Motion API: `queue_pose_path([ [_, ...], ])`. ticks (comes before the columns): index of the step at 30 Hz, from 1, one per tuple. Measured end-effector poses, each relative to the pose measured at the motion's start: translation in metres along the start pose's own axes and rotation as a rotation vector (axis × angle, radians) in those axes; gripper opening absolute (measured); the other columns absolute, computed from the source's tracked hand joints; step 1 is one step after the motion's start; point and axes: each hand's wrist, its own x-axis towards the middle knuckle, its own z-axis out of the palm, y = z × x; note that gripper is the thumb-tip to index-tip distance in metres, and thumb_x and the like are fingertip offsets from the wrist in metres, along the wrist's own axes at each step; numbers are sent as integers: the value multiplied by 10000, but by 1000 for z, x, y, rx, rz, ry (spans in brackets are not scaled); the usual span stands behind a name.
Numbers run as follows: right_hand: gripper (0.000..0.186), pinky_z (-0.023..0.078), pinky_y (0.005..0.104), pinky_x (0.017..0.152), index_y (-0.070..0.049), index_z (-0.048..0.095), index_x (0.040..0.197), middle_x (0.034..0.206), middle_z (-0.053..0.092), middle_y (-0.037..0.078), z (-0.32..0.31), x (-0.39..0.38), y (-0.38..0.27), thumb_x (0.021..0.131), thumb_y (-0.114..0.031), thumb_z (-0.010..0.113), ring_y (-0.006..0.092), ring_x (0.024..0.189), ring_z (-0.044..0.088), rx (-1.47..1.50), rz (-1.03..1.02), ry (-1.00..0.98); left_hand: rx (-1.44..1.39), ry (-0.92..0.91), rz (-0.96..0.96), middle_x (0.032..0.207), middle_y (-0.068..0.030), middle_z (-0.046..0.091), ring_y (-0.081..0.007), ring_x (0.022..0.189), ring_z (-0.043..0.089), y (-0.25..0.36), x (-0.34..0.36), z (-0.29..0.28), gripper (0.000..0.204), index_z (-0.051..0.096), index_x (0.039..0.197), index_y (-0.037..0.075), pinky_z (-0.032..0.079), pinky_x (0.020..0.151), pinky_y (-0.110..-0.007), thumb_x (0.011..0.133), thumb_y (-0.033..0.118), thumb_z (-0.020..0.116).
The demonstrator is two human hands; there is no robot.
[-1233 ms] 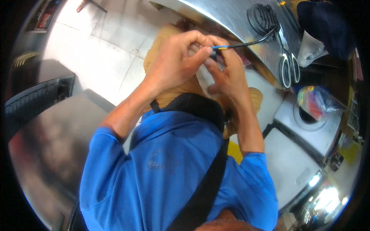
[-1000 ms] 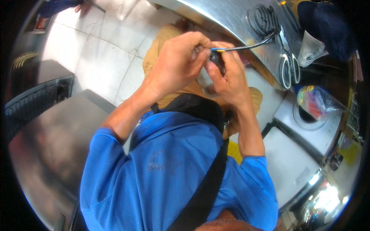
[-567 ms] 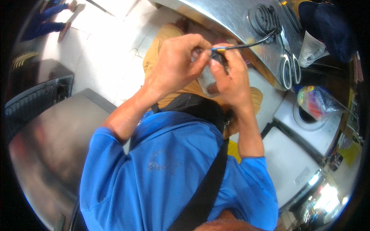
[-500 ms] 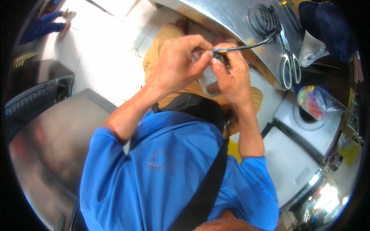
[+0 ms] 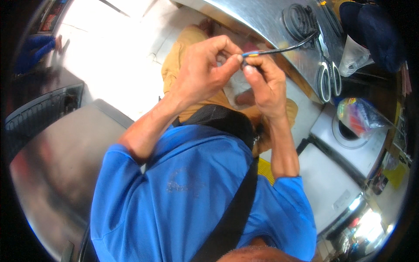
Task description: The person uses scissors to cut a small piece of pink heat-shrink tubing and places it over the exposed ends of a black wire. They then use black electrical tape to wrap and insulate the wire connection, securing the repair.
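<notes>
A black cable (image 5: pixel 286 50) with blue and yellow inner wires (image 5: pixel 250 54) showing at its end runs from a coiled black cord (image 5: pixel 299 22) on the metal table. My left hand (image 5: pixel 204 65) is closed, pinching the tips of these wires between thumb and fingertips. Just right of it, my right hand (image 5: pixel 267 83) is closed round the stretch where the wires leave the black sheath. Its thumb lies below the wires and the other fingers curl under the cable, partly hidden. Scissors (image 5: pixel 325 81) with black and white handles lie beside the cord.
The metal table (image 5: pixel 257 19) stands ahead on the right, with a dark cap (image 5: pixel 371 32) and a clear plastic bag (image 5: pixel 354 56) on it. A white appliance (image 5: pixel 327 183) is at my right. A dark grey panel (image 5: pixel 65 153) stands left. Another person's blue sleeve (image 5: pixel 32 54) shows far left.
My right thumb and fingers have shifted slightly along the wires, and the dark shape between my hands shows less. The other person at far left has moved lower in the picture.
</notes>
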Motion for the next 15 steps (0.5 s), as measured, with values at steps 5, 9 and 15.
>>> queue_pose_path([
  [5,330,508,347,899,32,668,1103,1067,665,144,0,-2,-2,935,-247,712,231,996,640,-2,-27,-21,-41,-2,-70,843,10,667,-40,755,583,-1,3,-1,135,695,1003,-7,473,655,-209,1007,124,663],
  [9,418,502,366,971,32,651,1198,1169,664,169,-4,-15,-20,927,-275,735,270,1091,647,-72,33,-54,-185,-18,-70,898,-16,696,-50,813,638,-4,4,-3,137,692,1071,-17,527,722,-201,1012,103,662],
  [15,411,520,373,974,43,653,1223,1159,690,191,-6,-28,-46,922,-217,757,299,1075,682,-208,-13,40,-228,104,-2,946,-38,703,-52,837,657,4,-2,2,142,647,1064,3,553,767,-186,949,34,723],
])
